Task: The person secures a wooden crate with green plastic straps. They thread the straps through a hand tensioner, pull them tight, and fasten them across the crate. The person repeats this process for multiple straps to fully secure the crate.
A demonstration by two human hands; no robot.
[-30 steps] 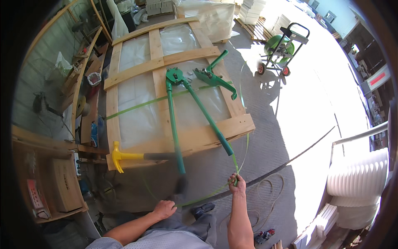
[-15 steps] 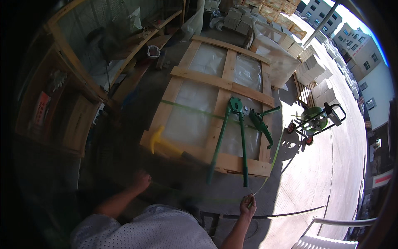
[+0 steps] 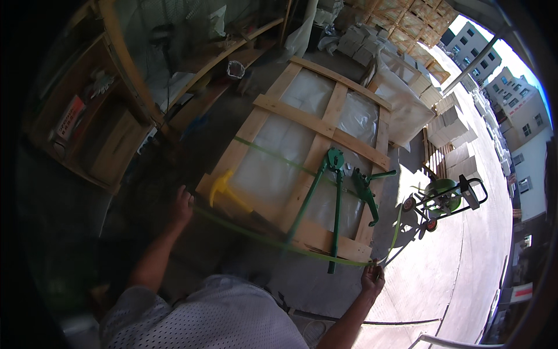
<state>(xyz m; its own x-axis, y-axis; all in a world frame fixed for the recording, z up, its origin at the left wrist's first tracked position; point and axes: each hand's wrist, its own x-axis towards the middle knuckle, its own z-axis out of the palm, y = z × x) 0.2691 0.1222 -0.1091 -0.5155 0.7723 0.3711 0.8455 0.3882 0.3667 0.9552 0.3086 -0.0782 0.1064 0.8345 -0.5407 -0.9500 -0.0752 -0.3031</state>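
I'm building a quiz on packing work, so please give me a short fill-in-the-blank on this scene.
1. Both hands, the left hand and the right hand, hold a green ____ stretched between them.
2. The hammer on the wooden crate has a ____ head.
3. The long-handled tool on the crate is ____.

Missing words: strap; yellow; green

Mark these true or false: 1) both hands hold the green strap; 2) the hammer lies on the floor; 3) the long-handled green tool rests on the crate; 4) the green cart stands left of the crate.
1) True: the left hand and right hand hold the green strap.
2) False: the yellow hammer lies on the wooden crate.
3) True: the long-handled green tool rests there.
4) False: the green cart stands right of it.
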